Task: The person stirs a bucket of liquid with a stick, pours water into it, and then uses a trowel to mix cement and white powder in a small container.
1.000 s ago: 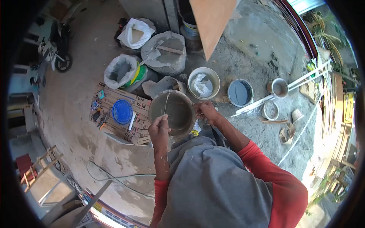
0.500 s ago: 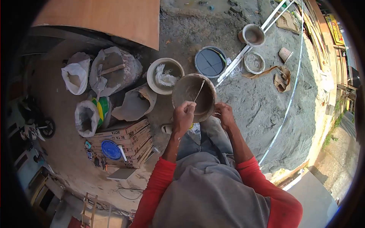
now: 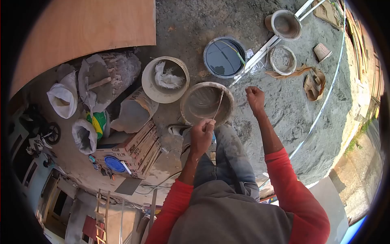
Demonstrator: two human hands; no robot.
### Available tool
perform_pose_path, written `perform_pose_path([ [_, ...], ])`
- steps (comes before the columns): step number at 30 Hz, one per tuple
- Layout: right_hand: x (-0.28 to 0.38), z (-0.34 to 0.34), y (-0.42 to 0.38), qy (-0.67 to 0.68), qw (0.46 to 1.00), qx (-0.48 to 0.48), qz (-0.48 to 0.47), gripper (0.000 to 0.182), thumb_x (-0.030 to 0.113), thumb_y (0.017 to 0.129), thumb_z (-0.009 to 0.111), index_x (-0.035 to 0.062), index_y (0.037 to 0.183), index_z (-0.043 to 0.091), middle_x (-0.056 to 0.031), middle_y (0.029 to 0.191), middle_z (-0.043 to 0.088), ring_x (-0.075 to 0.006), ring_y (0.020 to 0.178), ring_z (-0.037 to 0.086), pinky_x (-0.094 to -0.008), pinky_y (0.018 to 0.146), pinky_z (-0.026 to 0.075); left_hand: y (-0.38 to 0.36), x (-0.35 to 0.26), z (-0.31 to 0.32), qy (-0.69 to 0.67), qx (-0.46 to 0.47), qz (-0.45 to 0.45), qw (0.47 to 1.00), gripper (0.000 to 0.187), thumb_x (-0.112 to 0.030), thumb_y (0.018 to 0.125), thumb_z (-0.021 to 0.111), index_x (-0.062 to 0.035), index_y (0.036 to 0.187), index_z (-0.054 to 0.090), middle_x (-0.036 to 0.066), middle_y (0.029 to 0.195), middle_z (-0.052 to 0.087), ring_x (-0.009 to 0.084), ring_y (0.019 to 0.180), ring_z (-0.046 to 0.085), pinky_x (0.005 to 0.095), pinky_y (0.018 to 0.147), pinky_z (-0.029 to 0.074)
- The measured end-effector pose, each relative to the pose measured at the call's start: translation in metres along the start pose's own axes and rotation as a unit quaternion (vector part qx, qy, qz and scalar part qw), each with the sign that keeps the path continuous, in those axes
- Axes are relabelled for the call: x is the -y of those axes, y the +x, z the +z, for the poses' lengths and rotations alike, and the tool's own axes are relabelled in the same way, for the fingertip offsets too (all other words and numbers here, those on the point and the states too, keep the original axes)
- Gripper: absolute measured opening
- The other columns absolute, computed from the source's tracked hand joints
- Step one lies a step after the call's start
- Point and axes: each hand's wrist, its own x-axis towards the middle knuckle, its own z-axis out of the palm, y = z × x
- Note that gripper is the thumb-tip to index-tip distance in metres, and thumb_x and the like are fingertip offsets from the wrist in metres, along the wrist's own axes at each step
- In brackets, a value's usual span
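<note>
A thin stick (image 3: 218, 107) is showing a pale, crusted far end, and a round bucket (image 3: 199, 101) is showing a grey, smeared inside. The left hand (image 3: 203, 136) is pinching the stick's near end between closed fingers, and the stick is pointing ahead of it over the bucket's mouth. The bucket is sitting just ahead of the left hand and to the left of the right hand (image 3: 255, 99), whose fingers are curling in; whether it is holding anything, I cannot tell. Compared with half a second ago, the right hand is now hanging apart from the bucket's rim, while the left is still gripping the stick
</note>
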Motion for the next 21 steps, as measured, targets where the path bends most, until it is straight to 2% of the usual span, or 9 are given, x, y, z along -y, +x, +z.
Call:
perform_pose_path([
  [4,-0.004,0.004,0.038,-0.009,1.0,0.02,-0.016,0.037,0.028,0.096,0.069,-0.0068,0.106,0.076,-0.0087,0.085,0.075,-0.0145,0.08,0.065,-0.0337,0.077,0.053,-0.015,0.022,-0.004,-0.039,-0.08,-0.036,0.995,0.018,-0.014,0.109,0.063,0.0023,0.109,0.072,-0.009,0.075,0.055,-0.0004,0.069,0.045,0.0229,0.06,0.036],
  [7,-0.058,0.025,0.019,-0.038,0.995,0.088,-0.011,0.029,0.027,0.101,0.069,-0.0017,0.105,0.074,-0.0008,0.082,0.068,-0.0083,0.076,0.06,-0.028,0.068,0.049,-0.015,0.074,-0.023,-0.027,-0.163,-0.032,0.986,0.02,-0.018,0.107,0.066,0.0001,0.103,0.073,-0.005,0.072,0.061,0.0035,0.068,0.052,0.0271,0.061,0.043],
  [8,-0.092,0.033,0.009,-0.101,0.988,0.093,-0.074,0.029,0.025,0.101,0.068,-0.0036,0.104,0.074,-0.0021,0.082,0.069,-0.0094,0.076,0.06,-0.0297,0.068,0.049,-0.012,0.091,-0.032,0.0,-0.172,-0.053,0.984,0.02,-0.02,0.106,0.067,-0.0008,0.104,0.074,-0.002,0.072,0.063,0.0057,0.069,0.055,0.0288,0.063,0.045],
  [11,-0.144,0.056,-0.048,-0.234,0.957,0.127,-0.112,0.036,0.029,0.097,0.069,-0.0055,0.104,0.075,-0.0124,0.08,0.074,-0.021,0.075,0.068,-0.0396,0.073,0.054,0.01,0.157,-0.062,0.083,-0.187,-0.087,0.975,0.022,-0.024,0.103,0.068,-0.003,0.106,0.075,0.007,0.076,0.071,0.0154,0.071,0.066,0.0352,0.068,0.051],
  [12,-0.114,0.065,-0.078,-0.284,0.946,0.157,-0.027,0.041,0.034,0.093,0.063,0.0008,0.112,0.078,-0.0279,0.104,0.077,-0.0467,0.1,0.074,-0.053,0.092,0.057,0.022,0.188,-0.073,0.114,-0.194,-0.08,0.971,0.023,-0.025,0.102,0.067,-0.0035,0.107,0.075,0.011,0.078,0.073,0.0208,0.074,0.07,0.038,0.07,0.053],
  [13,-0.139,0.073,-0.094,-0.309,0.937,0.161,-0.007,0.041,0.036,0.093,0.064,0.0035,0.113,0.078,-0.0261,0.106,0.076,-0.0469,0.102,0.072,-0.0544,0.093,0.057,0.033,0.216,-0.083,0.146,-0.199,-0.073,0.966,0.024,-0.026,0.101,0.067,-0.004,0.108,0.075,0.015,0.081,0.076,0.0262,0.076,0.075,0.0408,0.073,0.055],
  [15,-0.115,0.087,-0.136,-0.423,0.889,0.163,-0.072,0.039,0.036,0.094,0.064,0.0058,0.115,0.078,-0.0232,0.11,0.072,-0.0461,0.109,0.068,-0.0546,0.096,0.056,0.061,0.263,-0.11,0.202,-0.189,-0.079,0.958,0.024,-0.023,0.1,0.067,-0.0036,0.109,0.077,0.018,0.091,0.078,0.0311,0.086,0.076,0.0423,0.081,0.056],
  [19,-0.12,0.105,-0.168,-0.451,0.873,0.14,-0.125,0.036,0.035,0.096,0.063,0.0058,0.112,0.076,-0.0213,0.113,0.068,-0.0445,0.114,0.064,-0.0545,0.097,0.054,0.097,0.356,-0.148,0.213,-0.162,-0.054,0.962,0.025,-0.022,0.098,0.063,-0.0054,0.11,0.077,0.025,0.1,0.077,0.0441,0.099,0.074,0.0511,0.085,0.057],
  [21,-0.133,0.113,-0.178,-0.478,0.858,0.136,-0.127,0.034,0.033,0.097,0.062,0.0048,0.109,0.075,-0.0211,0.112,0.068,-0.0438,0.113,0.063,-0.0543,0.096,0.053,0.107,0.387,-0.16,0.208,-0.152,-0.065,0.964,0.027,-0.022,0.096,0.064,-0.0053,0.111,0.077,0.025,0.104,0.077,0.0445,0.103,0.073,0.0512,0.089,0.057],
])
